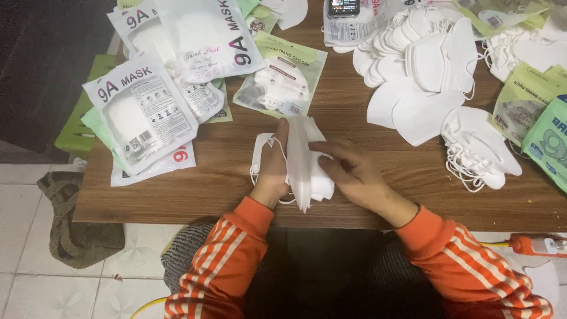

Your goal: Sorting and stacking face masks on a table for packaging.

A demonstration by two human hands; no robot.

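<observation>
Both hands work one stack of white face masks [304, 156], stood on edge on the wooden table [195, 189] near its front edge, roughly centre of view. Left hand [273, 171] grips the stack's left side, fingers closed around it, elastic ear loops hanging by the wrist. Right hand [354, 174] presses on the stack's right side, fingers [322, 155] bent against the masks; whether it truly pinches or just rests flat is hard to tell from this angle. Orange striped sleeves [230, 260] on both arms. Left of the hands: sealed mask packets [142, 115], white and green, overlapping, some hanging off the table edge. Upper right: loose white masks [422, 65] in fanned piles, another loop-tangled pile [478, 150] near the right hand. Green packets [549, 139] at far right. Tiled floor [23, 236] at left with a crumpled cloth [77, 224].
</observation>
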